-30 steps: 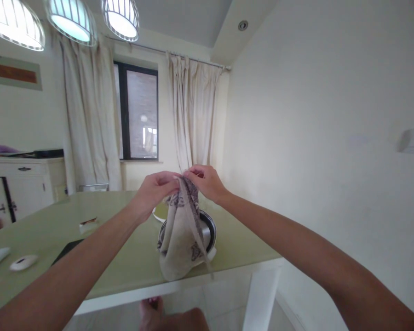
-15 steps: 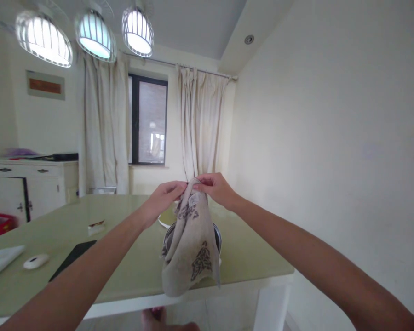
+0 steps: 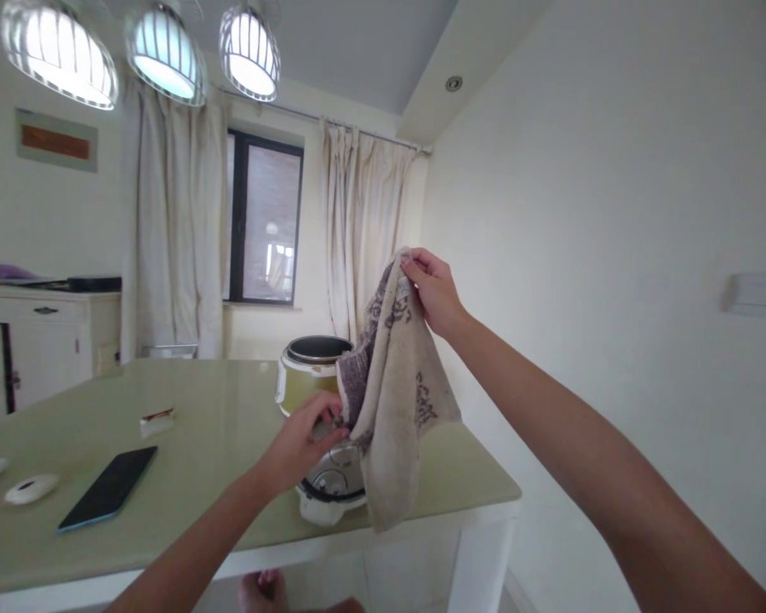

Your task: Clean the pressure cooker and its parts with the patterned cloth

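Observation:
A beige towel with dark leaf-like patterns hangs above the right part of the table. My right hand pinches its top corner, raised high. Lower down, my left hand has its fingers closed at the towel's left edge. Below that hand a rice cooker lid lies with its metal inner side up, partly covered by the hand and the towel. Behind them stands the rice cooker body, uncovered, with a dark round opening; the towel hides its right side.
The pale green table bears a dark phone, a white oval object and a small brown-and-white item on the left. A white cabinet stands beyond. The wall is at the right.
My right hand has risen and moved right, lifting the towel. My left hand has dropped from the top to the towel's left edge. The rice cooker body and part of the lid now show.

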Tool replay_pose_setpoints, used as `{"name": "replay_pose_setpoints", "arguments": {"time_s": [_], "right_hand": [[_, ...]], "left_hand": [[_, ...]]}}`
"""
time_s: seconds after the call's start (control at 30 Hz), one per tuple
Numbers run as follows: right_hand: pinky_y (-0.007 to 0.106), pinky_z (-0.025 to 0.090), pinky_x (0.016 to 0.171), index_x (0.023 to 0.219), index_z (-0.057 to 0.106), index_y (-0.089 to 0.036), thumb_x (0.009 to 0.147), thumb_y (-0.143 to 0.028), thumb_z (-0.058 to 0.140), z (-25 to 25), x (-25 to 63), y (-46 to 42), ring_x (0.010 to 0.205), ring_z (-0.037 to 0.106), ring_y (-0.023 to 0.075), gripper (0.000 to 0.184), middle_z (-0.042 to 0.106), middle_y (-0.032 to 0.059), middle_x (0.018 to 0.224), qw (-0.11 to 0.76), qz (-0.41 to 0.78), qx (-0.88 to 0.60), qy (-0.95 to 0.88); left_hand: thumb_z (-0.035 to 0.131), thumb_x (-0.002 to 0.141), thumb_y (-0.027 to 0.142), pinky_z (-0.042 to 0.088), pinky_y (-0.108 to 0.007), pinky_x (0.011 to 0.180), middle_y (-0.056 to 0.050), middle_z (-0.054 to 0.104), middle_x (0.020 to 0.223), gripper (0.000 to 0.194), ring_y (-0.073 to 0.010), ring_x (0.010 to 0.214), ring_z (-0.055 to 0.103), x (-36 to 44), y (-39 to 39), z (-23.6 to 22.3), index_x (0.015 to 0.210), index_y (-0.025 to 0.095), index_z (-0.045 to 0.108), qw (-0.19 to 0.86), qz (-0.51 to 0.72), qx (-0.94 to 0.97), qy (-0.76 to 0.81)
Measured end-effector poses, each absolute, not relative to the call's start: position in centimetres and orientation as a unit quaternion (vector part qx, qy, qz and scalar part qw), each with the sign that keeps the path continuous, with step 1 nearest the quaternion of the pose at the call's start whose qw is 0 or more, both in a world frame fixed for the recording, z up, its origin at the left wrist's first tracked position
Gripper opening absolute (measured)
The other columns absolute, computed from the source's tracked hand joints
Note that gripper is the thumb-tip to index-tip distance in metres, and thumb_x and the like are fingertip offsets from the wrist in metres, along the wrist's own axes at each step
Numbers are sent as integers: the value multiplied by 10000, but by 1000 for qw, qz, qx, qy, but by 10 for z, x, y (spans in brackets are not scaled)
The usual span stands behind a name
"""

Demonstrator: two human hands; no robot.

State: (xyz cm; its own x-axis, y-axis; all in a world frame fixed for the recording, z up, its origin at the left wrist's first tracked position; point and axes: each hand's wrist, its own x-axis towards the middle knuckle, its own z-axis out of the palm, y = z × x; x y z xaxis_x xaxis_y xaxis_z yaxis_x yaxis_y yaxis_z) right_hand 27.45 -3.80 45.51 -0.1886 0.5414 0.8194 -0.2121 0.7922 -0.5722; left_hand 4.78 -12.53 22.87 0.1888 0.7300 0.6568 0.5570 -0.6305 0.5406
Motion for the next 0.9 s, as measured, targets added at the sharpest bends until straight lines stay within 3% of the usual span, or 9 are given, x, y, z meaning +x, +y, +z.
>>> {"name": "replay_pose_setpoints", "arguments": {"time_s": [0.13,0.27,0.37,0.47,0.67,0.8,0.9], "right_hand": [[317,531,722,902,686,-252,805,-527,811,458,281,-42,758,618,178,317,671,-21,790,624,302,-127,-710],[312,525,714,891,672,-252,805,-532,799,456,290,-45,755,615,178,319,666,-25,784,620,297,-140,-713],[305,505,696,874,668,-247,806,-526,798,453,302,-43,725,599,166,315,659,-29,773,626,284,-153,-711],[297,469,664,832,659,-238,785,-527,803,450,318,-35,687,562,156,326,633,-36,738,635,266,-185,-701],[305,440,654,829,641,-240,790,-551,762,437,337,-18,687,539,166,337,605,-33,722,653,240,-240,-677],[309,439,679,809,639,-236,798,-520,744,430,343,-9,725,543,170,304,607,-24,736,671,228,-275,-650],[317,444,696,808,637,-234,790,-501,737,425,348,-5,757,557,178,285,631,-13,764,669,250,-285,-639]], "left_hand": [[660,901,332,511,-390,925,-77,696,1074,115,-259,1042,640,79,-130,237,957,244,709,41,432,799,416],[607,860,322,502,-329,741,-47,676,885,140,-195,779,623,91,-119,222,792,224,680,128,414,792,431],[585,849,459,513,-311,674,-14,643,741,253,-186,702,606,82,-110,222,756,228,625,233,501,714,430],[624,797,609,553,-317,685,-8,655,738,385,-198,738,642,62,-108,244,755,226,611,283,602,605,439],[704,741,618,560,-296,656,-11,681,695,409,-184,683,659,21,-117,313,733,224,599,204,666,536,476],[721,738,523,493,-273,570,12,682,650,324,-194,602,645,-4,-117,341,873,258,594,75,617,587,519],[621,793,512,534,-307,601,-9,677,707,256,-202,626,637,-21,-119,350,847,261,616,66,558,667,490]]}}
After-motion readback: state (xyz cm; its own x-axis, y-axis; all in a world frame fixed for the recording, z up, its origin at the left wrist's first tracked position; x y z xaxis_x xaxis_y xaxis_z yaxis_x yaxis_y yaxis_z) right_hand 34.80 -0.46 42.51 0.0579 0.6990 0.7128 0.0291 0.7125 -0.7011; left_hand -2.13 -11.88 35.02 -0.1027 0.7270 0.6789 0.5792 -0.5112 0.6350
